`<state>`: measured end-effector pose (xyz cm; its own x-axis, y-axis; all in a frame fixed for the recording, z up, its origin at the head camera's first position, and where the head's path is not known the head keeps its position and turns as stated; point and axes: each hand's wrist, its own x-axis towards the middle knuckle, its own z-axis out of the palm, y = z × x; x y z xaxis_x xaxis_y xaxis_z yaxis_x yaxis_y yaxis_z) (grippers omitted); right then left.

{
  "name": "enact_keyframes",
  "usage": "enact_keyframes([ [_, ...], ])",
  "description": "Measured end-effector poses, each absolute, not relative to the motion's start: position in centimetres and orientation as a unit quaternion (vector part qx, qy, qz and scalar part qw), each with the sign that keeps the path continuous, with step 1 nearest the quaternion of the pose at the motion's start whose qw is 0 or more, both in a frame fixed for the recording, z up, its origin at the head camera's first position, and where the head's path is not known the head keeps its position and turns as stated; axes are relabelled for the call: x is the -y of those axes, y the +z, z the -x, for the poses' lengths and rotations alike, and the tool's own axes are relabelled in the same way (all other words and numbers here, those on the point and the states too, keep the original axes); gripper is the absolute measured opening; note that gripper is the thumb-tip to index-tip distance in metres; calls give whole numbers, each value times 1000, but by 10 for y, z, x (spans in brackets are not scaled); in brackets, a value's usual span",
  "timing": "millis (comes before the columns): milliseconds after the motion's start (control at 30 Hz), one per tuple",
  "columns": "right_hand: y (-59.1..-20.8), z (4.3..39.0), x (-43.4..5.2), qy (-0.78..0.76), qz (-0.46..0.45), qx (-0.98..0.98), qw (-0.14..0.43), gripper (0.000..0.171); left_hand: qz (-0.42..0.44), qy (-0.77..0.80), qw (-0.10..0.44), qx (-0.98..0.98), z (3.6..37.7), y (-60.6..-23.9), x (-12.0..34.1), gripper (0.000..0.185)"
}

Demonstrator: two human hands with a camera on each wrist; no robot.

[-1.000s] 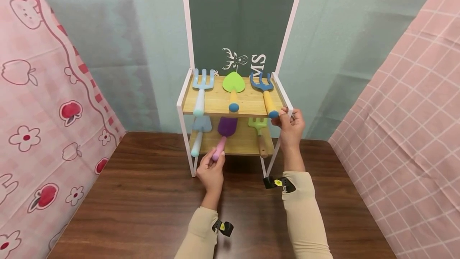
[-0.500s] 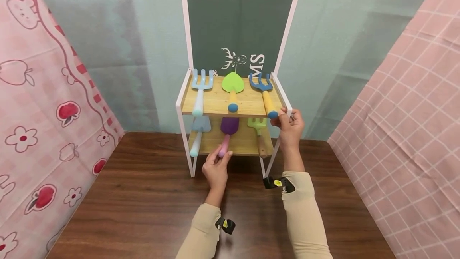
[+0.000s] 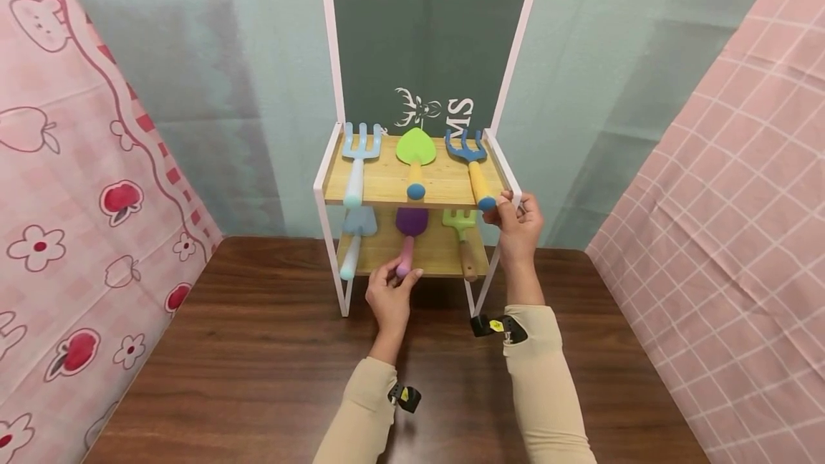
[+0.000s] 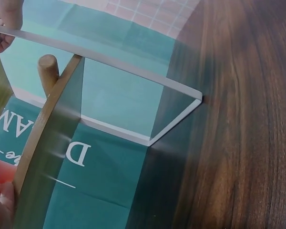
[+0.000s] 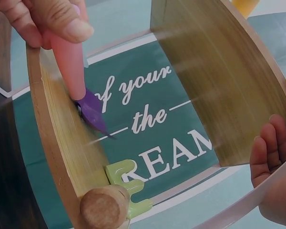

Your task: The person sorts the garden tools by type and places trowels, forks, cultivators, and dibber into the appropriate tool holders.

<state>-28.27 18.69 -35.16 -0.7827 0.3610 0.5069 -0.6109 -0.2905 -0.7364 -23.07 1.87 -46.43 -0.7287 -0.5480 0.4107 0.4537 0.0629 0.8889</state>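
Observation:
My left hand pinches the pink handle end of a toy shovel with a purple blade. The shovel lies in the middle of the lower board, its blade toward the back, partly under the upper board. In the right wrist view, its pink handle slants down over the board between thumb and fingers. My right hand grips the right front post of the two-tier rack near its top corner, fingers reaching inside the frame. A yellow-handled blue hand rake ends right beside these fingers.
On the upper board lie a light blue fork and a green leaf-shaped trowel. Below are a pale blue shovel and a green rake with a brown handle. The rack stands on a dark wooden table between pink cloths.
The left hand has shifted right and slightly forward, moving the purple shovel from left of centre to a straighter position on the lower board. The right hand has kept its grip on the rack.

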Motion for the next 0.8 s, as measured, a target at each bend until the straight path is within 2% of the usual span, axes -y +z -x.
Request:
enact_keyframes([
  [200,-353,284,-185,797,-127,506,305,5,-36,-632,384,673,235,-473,-17,42],
  [600,-355,284,-185,796,-112,510,306,5,-13,-605,379,700,233,-476,-13,42],
  [700,-357,281,-187,782,-85,537,305,12,10,-602,380,702,229,-476,-8,42],
  [800,-361,273,-190,773,-48,557,302,26,32,-594,383,706,221,-473,0,41],
])
